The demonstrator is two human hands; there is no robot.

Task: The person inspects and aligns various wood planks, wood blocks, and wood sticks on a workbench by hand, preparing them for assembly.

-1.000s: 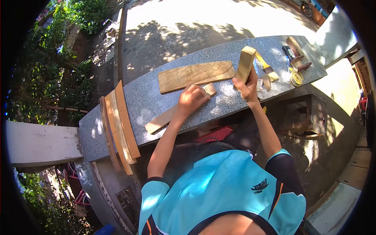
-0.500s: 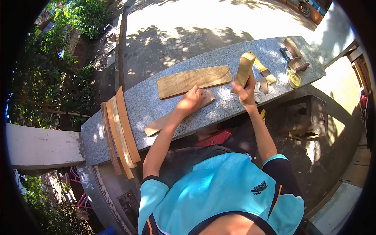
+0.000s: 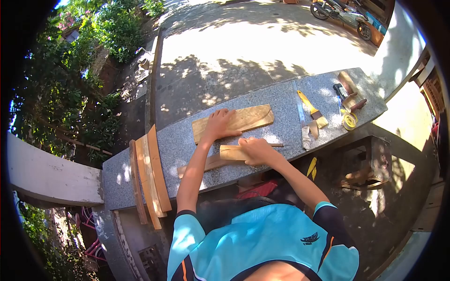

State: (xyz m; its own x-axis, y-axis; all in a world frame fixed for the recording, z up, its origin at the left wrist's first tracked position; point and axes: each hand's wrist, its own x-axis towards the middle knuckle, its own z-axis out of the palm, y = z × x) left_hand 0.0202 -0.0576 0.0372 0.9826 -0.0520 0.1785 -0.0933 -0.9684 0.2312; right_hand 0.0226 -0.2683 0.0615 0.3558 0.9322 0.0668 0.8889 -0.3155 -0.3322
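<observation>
My left hand lies on the wide, wavy-grained wooden board, its fingers stretched across the upper face. Just nearer to me, my right hand is closed around a short, thick wooden block. The block is now level, over a thin wooden strip that my left forearm and the block partly cover. A slim dark end shows beyond my right hand; what it belongs to I cannot make out.
On the grey stone bench, a metal ruler, a yellow-handled paintbrush, a yellow tape roll and a wooden hand tool lie to the right. Several curved wooden strips overhang the left edge. A motorcycle stands beyond.
My right hand has brought the upright block down and left, laying it level over the thin strip. My left hand has moved from the strip up onto the wide board.
</observation>
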